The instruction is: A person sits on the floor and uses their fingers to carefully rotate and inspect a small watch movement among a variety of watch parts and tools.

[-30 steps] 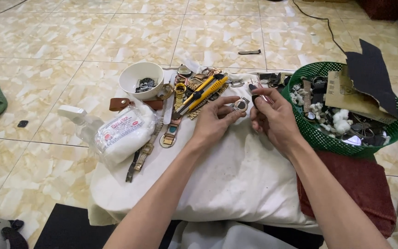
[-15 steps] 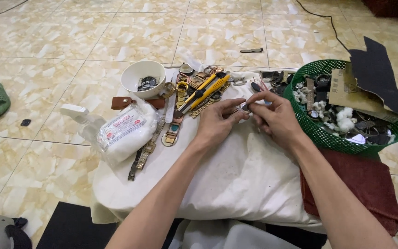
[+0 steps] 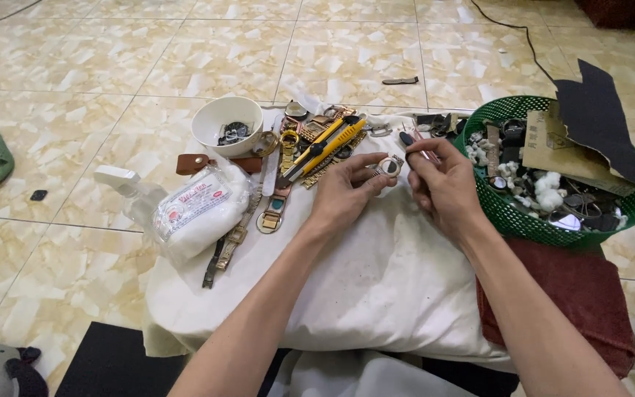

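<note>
Metal watch case (image 3: 389, 166): small, round, silvery; likely light, rigid and slippery, its face easily scratched.
Place: above the white cloth (image 3: 376, 287), near its far edge.
Left hand (image 3: 347, 192): fingertips pinch the case by its rim, the safest hold.
Right hand (image 3: 446, 187): closed on a thin dark-tipped tool (image 3: 414, 144).
Green basket (image 3: 508, 213): just beside, at right.

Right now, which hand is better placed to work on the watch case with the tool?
Right, probably. The right hand already pinches a thin dark-tipped tool close beside the small round watch case, while the left hand is occupied holding that case at its fingertips above the white cloth.
</note>
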